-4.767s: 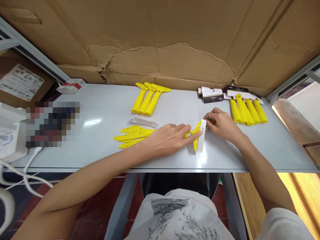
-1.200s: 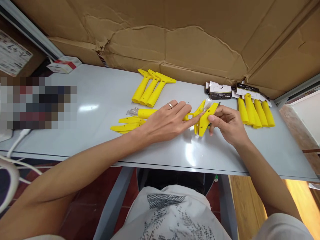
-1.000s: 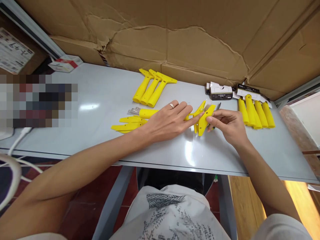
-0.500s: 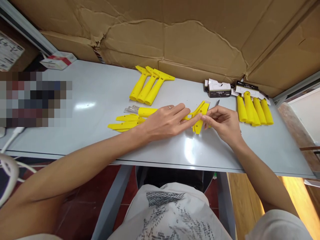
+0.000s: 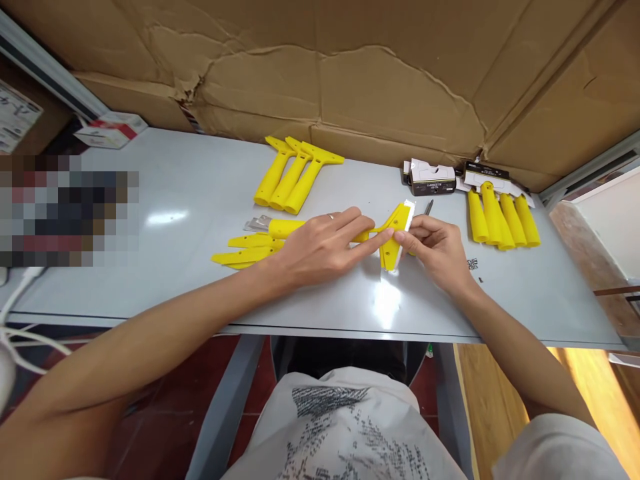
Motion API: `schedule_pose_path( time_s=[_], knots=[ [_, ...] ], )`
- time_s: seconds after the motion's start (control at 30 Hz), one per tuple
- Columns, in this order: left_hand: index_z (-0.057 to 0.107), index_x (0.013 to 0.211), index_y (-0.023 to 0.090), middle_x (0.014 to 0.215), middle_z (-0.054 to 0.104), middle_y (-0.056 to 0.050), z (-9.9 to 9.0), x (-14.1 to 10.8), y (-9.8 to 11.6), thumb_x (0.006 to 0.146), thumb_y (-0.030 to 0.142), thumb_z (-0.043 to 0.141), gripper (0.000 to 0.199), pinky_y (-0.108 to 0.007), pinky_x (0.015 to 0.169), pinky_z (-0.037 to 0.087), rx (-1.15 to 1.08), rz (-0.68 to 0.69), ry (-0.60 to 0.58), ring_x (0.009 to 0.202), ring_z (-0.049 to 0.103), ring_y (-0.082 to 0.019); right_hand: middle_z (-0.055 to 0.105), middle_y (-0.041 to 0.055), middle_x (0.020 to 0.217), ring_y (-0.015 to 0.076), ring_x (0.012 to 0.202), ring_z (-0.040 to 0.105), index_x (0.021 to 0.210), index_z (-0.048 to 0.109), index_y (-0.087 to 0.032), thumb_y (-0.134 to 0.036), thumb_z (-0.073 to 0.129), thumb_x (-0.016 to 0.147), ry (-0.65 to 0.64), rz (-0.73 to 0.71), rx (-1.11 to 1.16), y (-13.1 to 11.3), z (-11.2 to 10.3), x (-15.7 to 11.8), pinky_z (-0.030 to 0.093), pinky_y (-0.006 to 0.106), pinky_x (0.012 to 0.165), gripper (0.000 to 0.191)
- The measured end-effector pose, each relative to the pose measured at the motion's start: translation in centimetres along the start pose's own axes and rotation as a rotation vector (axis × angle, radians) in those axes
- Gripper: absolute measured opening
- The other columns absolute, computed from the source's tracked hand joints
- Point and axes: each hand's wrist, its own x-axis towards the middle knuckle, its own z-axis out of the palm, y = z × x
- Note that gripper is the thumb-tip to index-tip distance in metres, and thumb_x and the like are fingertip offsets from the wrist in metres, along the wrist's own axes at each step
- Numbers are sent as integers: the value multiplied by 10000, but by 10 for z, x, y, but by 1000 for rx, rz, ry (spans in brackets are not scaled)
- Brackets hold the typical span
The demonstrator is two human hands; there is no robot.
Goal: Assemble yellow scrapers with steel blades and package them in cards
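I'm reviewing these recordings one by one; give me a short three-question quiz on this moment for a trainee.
1. How many T-shaped yellow handles lie side by side near the cardboard wall?
2. True or false: the ring is on the right hand.
3. What does the index finger of the left hand touch? A) a white cable B) a yellow plate C) a black-and-white box

Key: 1. Three. 2. False. 3. B.

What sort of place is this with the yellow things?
Probably a small workshop. The left hand and right hand are on a yellow tool at a grey table, with three similar yellow handles and thin metal strips lying nearby.
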Motion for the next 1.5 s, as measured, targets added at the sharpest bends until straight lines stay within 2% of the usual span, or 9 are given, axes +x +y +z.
schedule_pose_path(
  time_s=[0.07,0.17,0.27,0.53,0.7,0.93,1.13,1.3,1.5],
  knots=[
    [629,1422,199,1046,787,-65,0,2,4,1069,242,612,356,-293,701,559,-109,-86,8,911,743,-201,765,9,738,178,625,737,896,752,-215,-657,923,794,28,-31,-34,0,5,-3,647,315,615,485],
    [666,1385,165,1033,810,-62,0,2,11,1099,420,642,384,-274,735,563,-214,-220,34,874,769,-178,741,-4,689,161,557,692,841,717,-221,-651,907,819,90,-84,-91,0,13,-10,592,301,555,471],
    [649,1464,171,970,811,-37,0,2,13,1116,418,637,427,-250,718,539,-274,-296,50,802,754,-151,728,-14,667,145,535,673,857,725,-220,-615,891,860,112,-133,-123,2,18,-13,550,284,537,429],
    [747,1431,218,945,808,-30,-4,5,4,1041,449,754,454,-260,760,569,-623,-557,19,793,719,-140,806,-3,783,159,608,755,1058,811,-223,-520,910,864,62,-165,-42,2,14,-12,680,303,627,369],
    [803,1354,237,936,822,-32,-4,7,3,950,506,848,487,-271,774,601,-776,-694,47,782,708,-145,787,9,720,176,578,753,927,827,-214,-518,913,856,121,-161,-63,-4,17,-15,698,322,588,324],
    [797,1364,254,874,791,-3,-10,10,5,959,493,846,473,-262,708,550,-717,-699,21,737,656,-131,754,-7,655,174,533,740,868,802,-217,-514,954,812,209,-169,-74,-5,21,-18,678,299,549,339],
    [805,1340,243,885,786,-17,-9,10,6,1002,588,764,484,-272,711,551,-649,-664,25,743,665,-139,782,7,718,178,602,759,912,834,-223,-554,960,787,144,-108,17,4,19,-12,699,312,595,376],
    [767,1402,257,928,787,-18,-6,7,7,1028,519,753,457,-271,752,575,-625,-652,26,789,692,-144,772,8,731,171,610,748,927,828,-218,-568,880,874,120,-146,-24,6,19,-12,682,305,589,358],
    [776,1371,222,964,804,-36,-1,5,8,1007,491,788,453,-256,728,577,-631,-679,46,800,713,-144,790,12,741,159,631,743,869,848,-201,-361,809,907,100,-177,-219,3,15,-13,642,283,624,169]
  ],
)
